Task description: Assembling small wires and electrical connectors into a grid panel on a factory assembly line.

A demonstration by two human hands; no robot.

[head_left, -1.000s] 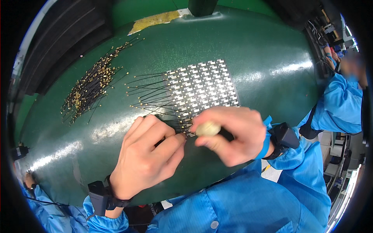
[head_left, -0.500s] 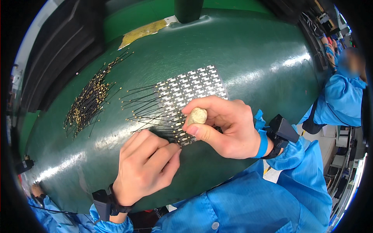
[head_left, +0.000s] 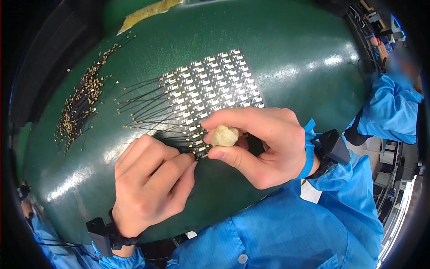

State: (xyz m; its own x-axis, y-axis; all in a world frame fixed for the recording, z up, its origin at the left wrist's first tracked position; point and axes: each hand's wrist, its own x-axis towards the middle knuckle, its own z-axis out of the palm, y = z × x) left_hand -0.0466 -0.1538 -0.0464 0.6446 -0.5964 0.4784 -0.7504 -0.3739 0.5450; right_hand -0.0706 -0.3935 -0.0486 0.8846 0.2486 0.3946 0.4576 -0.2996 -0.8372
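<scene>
A panel of small circuit boards (head_left: 219, 78) lies on the green mat, its many units in rows. Thin black cables with gold ends (head_left: 141, 96) fan out from its left edge. My left hand (head_left: 154, 177) is closed in a pinch at the panel's near left corner; what its fingertips hold is hidden. Just to the right, my right hand (head_left: 264, 148) grips a pale tan tool with a rounded, knob-like end (head_left: 225, 136) between thumb and fingers. The tool's lower part is out of sight beneath the hand, over the panel's near rows.
A heap of black cables with gold ends (head_left: 83, 101) lies left of the panel on the green mat (head_left: 304, 76). Yellow tape (head_left: 145, 15) marks the far edge. At the right, a person in blue workwear (head_left: 389, 107) sits close to the table.
The view has shifted, so panel and cable heap appear farther up and left. Both hands stay at the panel's near left corner, with the right still gripping the tan tool.
</scene>
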